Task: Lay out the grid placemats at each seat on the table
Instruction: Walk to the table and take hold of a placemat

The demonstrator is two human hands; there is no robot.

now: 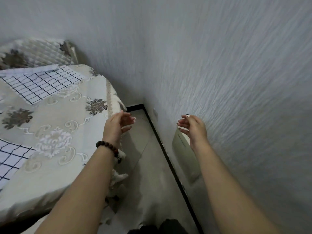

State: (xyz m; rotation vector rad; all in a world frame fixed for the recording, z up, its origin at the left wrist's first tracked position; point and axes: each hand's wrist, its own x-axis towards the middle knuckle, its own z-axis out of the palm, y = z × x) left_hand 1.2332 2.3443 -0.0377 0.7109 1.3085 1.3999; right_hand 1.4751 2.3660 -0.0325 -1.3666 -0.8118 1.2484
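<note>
A white placemat with a dark grid (40,83) lies on the far part of the table (70,115), one corner folded up. A second grid placemat (11,159) shows at the left edge, cut off by the frame. The table wears a cream floral cloth. My left hand (118,124), with a bead bracelet on the wrist, hovers off the table's right corner, fingers apart and empty. My right hand (192,125) is raised near the wall, fingers loosely curled, holding nothing.
A textured white wall (219,65) stands close on the right and meets a second wall at a corner. A dark baseboard (168,159) runs along the grey floor. A quilted chair back (38,53) stands behind the table. A pale panel (182,149) sits low on the wall.
</note>
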